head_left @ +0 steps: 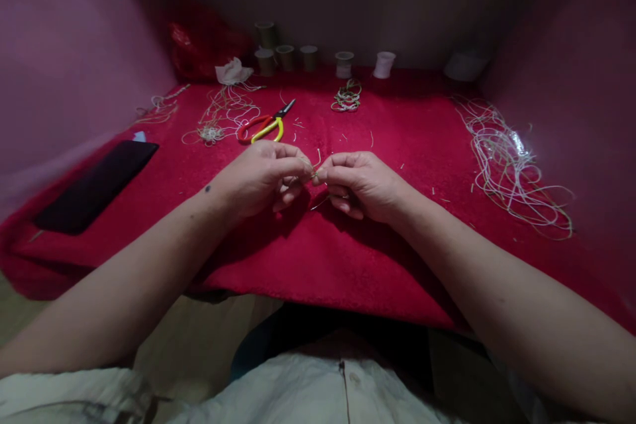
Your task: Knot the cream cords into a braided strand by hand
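Note:
My left hand [263, 175] and my right hand [360, 184] meet above the middle of a red cloth [318, 258]. Both are closed in a pinch, fingertips almost touching. Between them runs a short piece of thin pale cord [314, 175], held at each end. A loose end of it sticks up near the left fingertips. Most of the cord is hidden by the fingers.
Scissors with red and yellow handles [265, 124] lie behind my hands. Loose cord piles lie at the left [221, 116] and right [511, 169]; a small bundle [346, 97] sits at centre back. Several spools [285, 56] line the back edge. A dark phone [97, 185] lies at left.

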Tool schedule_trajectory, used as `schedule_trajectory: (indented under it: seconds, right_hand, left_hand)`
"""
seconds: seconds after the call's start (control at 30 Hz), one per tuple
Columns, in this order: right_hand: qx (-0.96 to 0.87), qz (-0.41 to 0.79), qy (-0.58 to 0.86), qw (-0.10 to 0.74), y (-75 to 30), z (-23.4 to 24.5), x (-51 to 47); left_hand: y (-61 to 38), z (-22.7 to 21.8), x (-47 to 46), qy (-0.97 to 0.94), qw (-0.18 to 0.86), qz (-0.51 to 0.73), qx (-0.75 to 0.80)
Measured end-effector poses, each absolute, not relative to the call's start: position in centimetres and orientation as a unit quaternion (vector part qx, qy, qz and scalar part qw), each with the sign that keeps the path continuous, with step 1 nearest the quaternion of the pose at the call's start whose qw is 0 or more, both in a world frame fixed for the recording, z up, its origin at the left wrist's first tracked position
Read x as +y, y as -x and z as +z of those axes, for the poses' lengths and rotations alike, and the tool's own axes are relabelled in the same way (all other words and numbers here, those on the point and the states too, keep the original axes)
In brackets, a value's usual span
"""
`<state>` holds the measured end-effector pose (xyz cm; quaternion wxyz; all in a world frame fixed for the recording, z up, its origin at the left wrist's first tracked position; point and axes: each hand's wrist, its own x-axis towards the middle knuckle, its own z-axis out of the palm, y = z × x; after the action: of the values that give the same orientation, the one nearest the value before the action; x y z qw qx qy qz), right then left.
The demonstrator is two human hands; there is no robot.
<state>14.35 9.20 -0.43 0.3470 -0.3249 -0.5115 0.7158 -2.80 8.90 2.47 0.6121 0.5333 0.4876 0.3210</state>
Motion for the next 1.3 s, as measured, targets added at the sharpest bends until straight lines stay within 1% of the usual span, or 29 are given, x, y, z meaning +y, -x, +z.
schedule_trajectory:
  seconds: [0.4, 0.73, 0.93, 1.07, 1.3]
  right_hand:
    - [-0.502, 0.732, 0.312, 0.339, -14.31, -0.44, 9.10]
    - [-0.481, 0.748, 0.316, 0.330, -14.49, -0.35, 9.11]
    - [-0.489, 0.744, 0.323, 0.322, -14.57, -0.26, 9.14]
    - [-0.493, 0.741, 0.320, 0.324, -14.50, -0.29, 9.15]
    - [-0.495, 0.741, 0.310, 0.333, -14.45, -0.52, 9.19]
  left_hand:
    - [2.82, 2.36, 8.96, -0.561, 0.579, 0.299, 0.510]
    - [2.68, 2.66, 8.97, -0.502, 0.636, 0.313, 0.495]
    - [2.81, 2.61, 8.83, -0.501, 0.640, 0.311, 0.493]
    - [2.78, 2.56, 8.87, -0.519, 0.630, 0.310, 0.488]
    - [2.74, 2.55, 8.89, -0.576, 0.574, 0.294, 0.502]
